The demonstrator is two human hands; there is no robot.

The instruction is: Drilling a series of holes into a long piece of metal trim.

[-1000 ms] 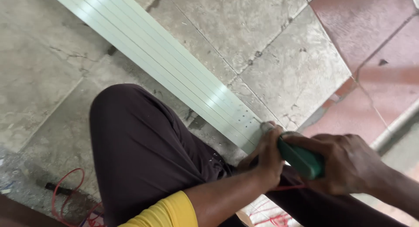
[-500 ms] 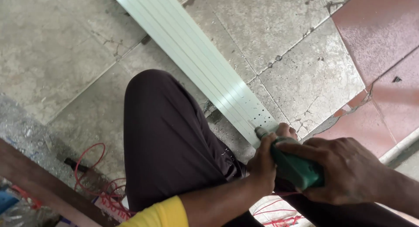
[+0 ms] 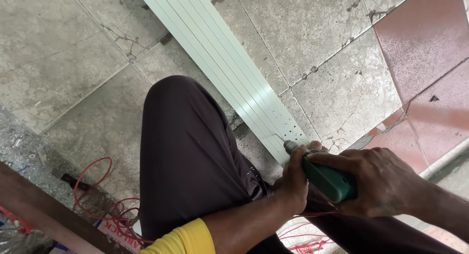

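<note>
The person crouched over a long pale green strip (image 3: pixel 229 73) that lay slantwise across the cracked stone floor (image 3: pixel 73 53), its near end beside the bent knee in dark trousers (image 3: pixel 190 156). The right hand (image 3: pixel 386 180) was clenched around the body of a green drill (image 3: pixel 327 178). The left hand (image 3: pixel 295 178) was wrapped around the front of the tool, steadying it near the chuck. The drill bit (image 3: pixel 279 136) touched the strip close to its near end, just beside a small cluster of holes (image 3: pixel 288 129) already made there.

The step in hand looked like drilling another hole in the end of the strip. The next move probably called for firm, straight pressure down the line of the bit, with the left hand keeping the nose from skating across the smooth ribbed surface. The strip seemed unclamped, so it might have shifted under the push.

Red wire (image 3: pixel 100 195) lay in loose loops on the floor near the left leg, well apart from the drilling.
</note>
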